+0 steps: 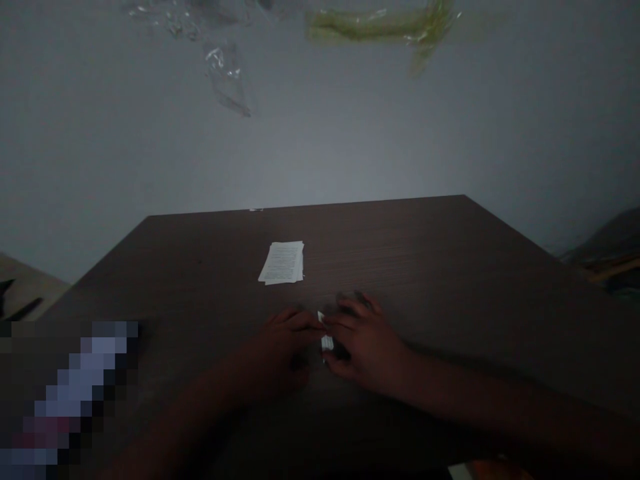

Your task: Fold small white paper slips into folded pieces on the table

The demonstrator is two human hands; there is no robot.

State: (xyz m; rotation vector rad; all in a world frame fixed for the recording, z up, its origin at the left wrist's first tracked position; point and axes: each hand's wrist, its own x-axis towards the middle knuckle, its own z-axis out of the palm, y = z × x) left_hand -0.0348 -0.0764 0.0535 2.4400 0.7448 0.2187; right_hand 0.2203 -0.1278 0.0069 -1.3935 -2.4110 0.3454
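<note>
Near the front middle of the table, a small, narrow piece of printed paper shows between my two hands. My right hand has its index finger and thumb on the paper, while its other fingers are bent and slightly apart. From the other side, my left hand reaches it with the fingertips, which press at its left edge near the right index finger. Part of the paper is hidden under the fingers. Beyond the hands lies a small, uneven stack of printed paper sheets, untouched.
The dark wooden table stands against a pale wall. Clear tape and yellowish tape are stuck on the wall. A blurred-out, pixelated object is at the front left. Dark items lie beyond the right edge.
</note>
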